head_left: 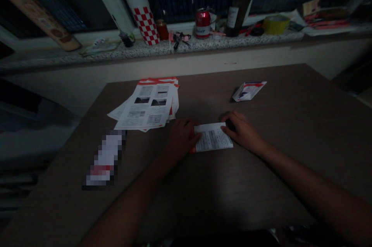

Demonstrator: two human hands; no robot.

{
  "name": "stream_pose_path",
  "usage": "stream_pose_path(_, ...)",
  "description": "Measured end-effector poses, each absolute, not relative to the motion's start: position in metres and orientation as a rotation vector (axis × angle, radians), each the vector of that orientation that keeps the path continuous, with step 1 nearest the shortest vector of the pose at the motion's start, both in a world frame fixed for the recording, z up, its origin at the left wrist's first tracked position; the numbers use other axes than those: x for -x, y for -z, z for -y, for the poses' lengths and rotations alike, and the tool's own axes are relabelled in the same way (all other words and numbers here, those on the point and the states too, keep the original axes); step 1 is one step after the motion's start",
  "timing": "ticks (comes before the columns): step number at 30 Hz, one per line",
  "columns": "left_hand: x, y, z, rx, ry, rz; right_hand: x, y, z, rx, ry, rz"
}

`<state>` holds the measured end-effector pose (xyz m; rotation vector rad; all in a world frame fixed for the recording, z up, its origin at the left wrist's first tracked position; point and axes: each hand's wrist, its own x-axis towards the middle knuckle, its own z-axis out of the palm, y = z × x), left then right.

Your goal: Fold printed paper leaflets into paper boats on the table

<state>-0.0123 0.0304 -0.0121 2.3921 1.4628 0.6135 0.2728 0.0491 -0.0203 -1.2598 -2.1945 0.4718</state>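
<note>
A small folded printed sheet [213,138] lies flat on the brown table [261,185] in front of me. My left hand [180,138] rests on its left edge, fingers pressed down on the paper. My right hand [241,131] presses on its upper right corner with curled fingers. A stack of red-and-white printed leaflets [149,105] lies to the left, beyond my left hand. One more folded leaflet [248,91] sits further back on the right.
A blurred flat object [105,160] lies at the table's left. Behind the table runs a stone ledge [87,55] holding a red-checked bottle [142,11], a red can [202,23], a dark bottle [236,12], a yellow tape roll [275,24] and papers.
</note>
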Motion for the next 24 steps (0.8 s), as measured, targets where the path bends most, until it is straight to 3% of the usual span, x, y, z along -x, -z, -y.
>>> stream_pose_path(24, 0.0122, 0.0114, -0.0308, -2.351, -0.620, -1.468, -0.2758, 0.0233, -0.0540, 1.241, -0.487, 2.177)
